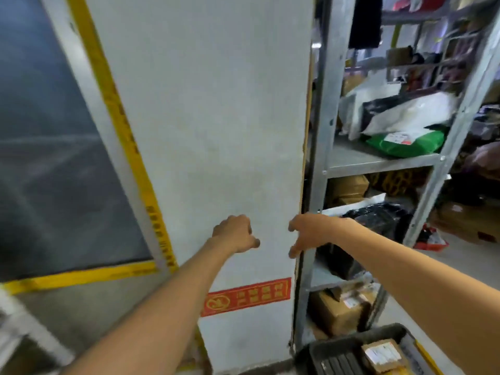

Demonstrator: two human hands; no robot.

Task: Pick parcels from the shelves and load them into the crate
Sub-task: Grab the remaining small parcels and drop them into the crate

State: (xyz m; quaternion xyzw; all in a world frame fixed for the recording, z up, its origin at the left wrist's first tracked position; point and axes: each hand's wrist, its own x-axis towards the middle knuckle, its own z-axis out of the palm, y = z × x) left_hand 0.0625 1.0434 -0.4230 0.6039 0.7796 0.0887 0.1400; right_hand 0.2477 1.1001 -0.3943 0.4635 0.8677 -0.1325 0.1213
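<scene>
White wall (216, 117) is filling the view, with shelves (378, 165) to its right carrying parcels (405, 144). Both hands are reaching forward empty: left hand (235, 234) with fingers loosely curled, right hand (308, 232) with fingers spread (just beside the shelf post). Crate (351, 339) is sitting bottom right, holding a box (382, 355).

crate (351, 340) cut by bottom edge, red sticker (246, 296) lettering blurred, top shelves (433, 63) smeared
</scene>
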